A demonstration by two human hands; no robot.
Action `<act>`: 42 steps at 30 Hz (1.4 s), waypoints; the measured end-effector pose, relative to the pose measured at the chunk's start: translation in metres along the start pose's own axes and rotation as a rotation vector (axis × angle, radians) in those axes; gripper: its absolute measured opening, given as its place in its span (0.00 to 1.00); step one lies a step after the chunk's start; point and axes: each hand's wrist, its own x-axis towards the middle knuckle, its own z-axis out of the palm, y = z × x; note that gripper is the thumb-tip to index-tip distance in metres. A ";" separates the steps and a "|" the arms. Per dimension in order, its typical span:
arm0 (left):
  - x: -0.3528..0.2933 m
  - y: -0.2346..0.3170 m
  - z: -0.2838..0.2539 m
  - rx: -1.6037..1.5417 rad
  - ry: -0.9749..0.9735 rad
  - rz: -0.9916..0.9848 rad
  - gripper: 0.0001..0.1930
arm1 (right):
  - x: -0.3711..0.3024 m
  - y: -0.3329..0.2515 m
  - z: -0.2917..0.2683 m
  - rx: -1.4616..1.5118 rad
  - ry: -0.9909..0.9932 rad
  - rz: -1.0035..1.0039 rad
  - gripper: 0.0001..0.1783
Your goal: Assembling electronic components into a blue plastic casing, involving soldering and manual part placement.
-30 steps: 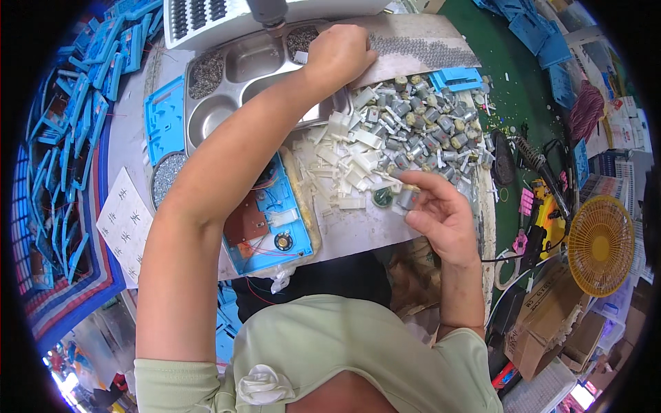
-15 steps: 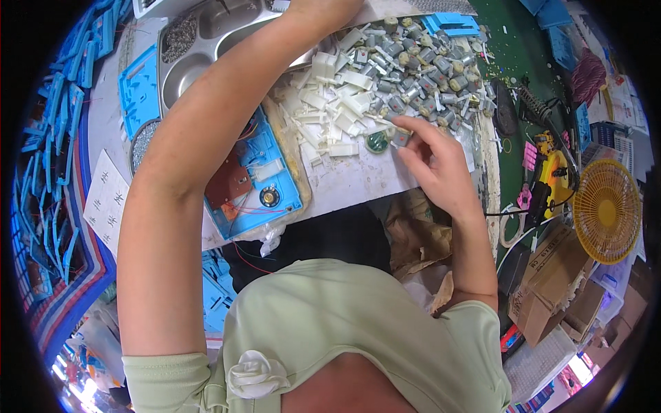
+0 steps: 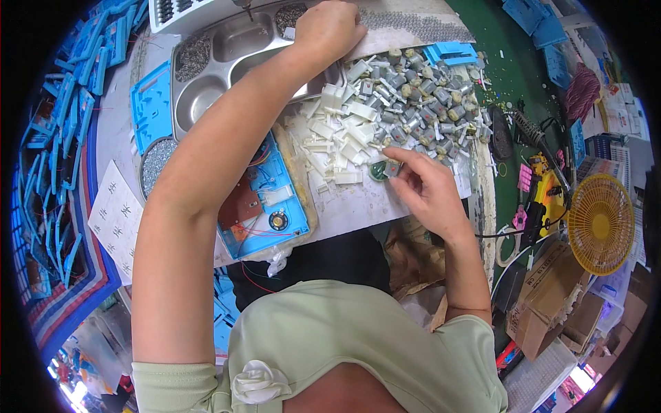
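My right hand (image 3: 430, 189) pinches a small grey motor (image 3: 392, 168) between thumb and fingers, just beside a round green piece (image 3: 378, 171) on the table. Stretched across the table, my left arm ends at the far edge, where my left hand (image 3: 329, 29) is curled beside a sheet of small grey beads (image 3: 413, 24). Its fingertips are mostly hidden, so what they hold does not show. Between the hands lie a heap of grey motors (image 3: 441, 103) and a pile of white plastic brackets (image 3: 344, 134). Under my left forearm sits an open blue casing (image 3: 292, 206) with a round speaker and wires.
A steel compartment tray (image 3: 241, 38) with small metal parts stands at the far left, partly behind my arm. Near it are a bowl of silvery bits (image 3: 157, 162) and a paper sheet (image 3: 117, 213). Stacked blue casings (image 3: 69, 158) fill the left side; a yellow fan (image 3: 601, 224) stands right.
The whole view has shifted, so the table sits lower in it. My left hand, cut off by the upper edge before, now shows whole. My right hand still holds the motor.
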 end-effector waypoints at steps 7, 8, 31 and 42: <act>0.000 0.006 0.009 -0.115 0.121 0.081 0.10 | -0.010 0.007 -0.010 0.006 0.058 0.029 0.24; 0.000 0.012 0.007 -0.173 0.122 0.053 0.10 | -0.014 0.009 -0.013 -0.006 0.080 0.041 0.24; -0.260 0.058 -0.171 -0.865 -0.243 -0.281 0.08 | 0.019 -0.020 -0.001 0.118 -0.141 0.093 0.23; -0.287 0.057 -0.164 -0.996 -0.112 -0.475 0.14 | 0.010 -0.059 0.075 1.048 -0.464 0.244 0.29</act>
